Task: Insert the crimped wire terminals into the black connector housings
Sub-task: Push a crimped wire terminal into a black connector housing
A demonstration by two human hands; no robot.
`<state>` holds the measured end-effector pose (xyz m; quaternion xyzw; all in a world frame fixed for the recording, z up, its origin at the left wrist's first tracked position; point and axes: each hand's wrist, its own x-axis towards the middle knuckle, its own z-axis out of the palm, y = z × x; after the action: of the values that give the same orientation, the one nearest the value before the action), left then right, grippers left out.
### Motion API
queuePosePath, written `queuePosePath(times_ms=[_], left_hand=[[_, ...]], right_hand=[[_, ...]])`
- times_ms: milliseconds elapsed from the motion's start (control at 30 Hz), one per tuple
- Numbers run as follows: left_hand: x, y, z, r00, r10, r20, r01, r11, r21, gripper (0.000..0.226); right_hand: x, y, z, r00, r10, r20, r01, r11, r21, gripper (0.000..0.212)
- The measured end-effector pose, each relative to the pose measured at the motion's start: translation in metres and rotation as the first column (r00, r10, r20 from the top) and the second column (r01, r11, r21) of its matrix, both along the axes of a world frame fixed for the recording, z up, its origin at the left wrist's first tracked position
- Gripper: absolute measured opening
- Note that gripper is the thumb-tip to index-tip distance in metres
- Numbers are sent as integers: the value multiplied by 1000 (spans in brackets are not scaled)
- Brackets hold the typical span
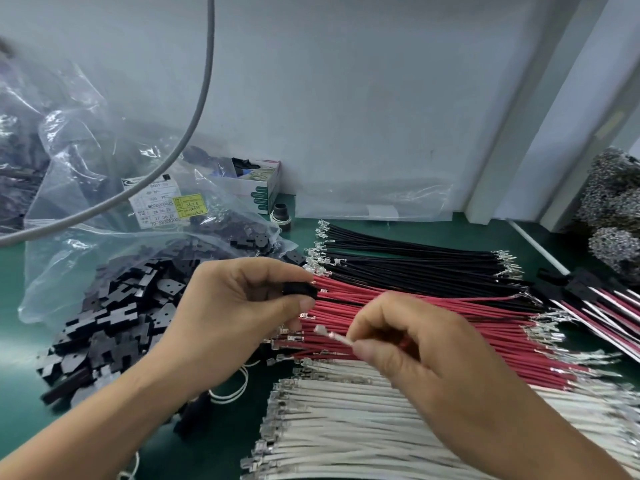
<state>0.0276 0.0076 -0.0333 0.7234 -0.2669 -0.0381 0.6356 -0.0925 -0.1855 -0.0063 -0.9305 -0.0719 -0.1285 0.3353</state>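
1. A green mat (pixel 20 327) is carrying the stock: wires lying in flat rows with their long axes running left to right — black wires (pixel 415 258) farthest, red wires (pixel 415 306) in the middle, white wires (pixel 346 427) nearest, each tipped with bright crimped metal.
2. A crinkled clear bag (pixel 86 188) is spilling a heap of flat, matte black housings (pixel 114 323) at left.
3. The left hand (pixel 228 313) is pinching one black housing (pixel 300 289) between thumb and fingers, just above the red row.
4. The right hand (pixel 408 344) is pinching a white wire (pixel 341 338) — its terminal (pixel 319 329) is pointing up and left toward the housing, close below it but apart; closing that gap looks like the coming move.
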Motion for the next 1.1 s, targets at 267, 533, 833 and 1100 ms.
queuePosePath(times_ms=[267,533,833,1100], left_hand=[[-11,-4,9,985,-97,-146,82,991,-103,29],[-16,-6,10,967,-119,-227,90,987,-135,33],[-15,-4,13,966,-108,-236,86,991,-102,32],[-15,-3,14,958,-137,-254,115,989,-97,31]], right_hand=[[7,1,-11,904,-189,383,240,967,-88,9],[6,4,-12,867,-167,470,262,954,-145,9],[3,2,-6,846,-106,522,251,944,-216,16],[-3,0,3,791,-25,611,288,896,-337,15]])
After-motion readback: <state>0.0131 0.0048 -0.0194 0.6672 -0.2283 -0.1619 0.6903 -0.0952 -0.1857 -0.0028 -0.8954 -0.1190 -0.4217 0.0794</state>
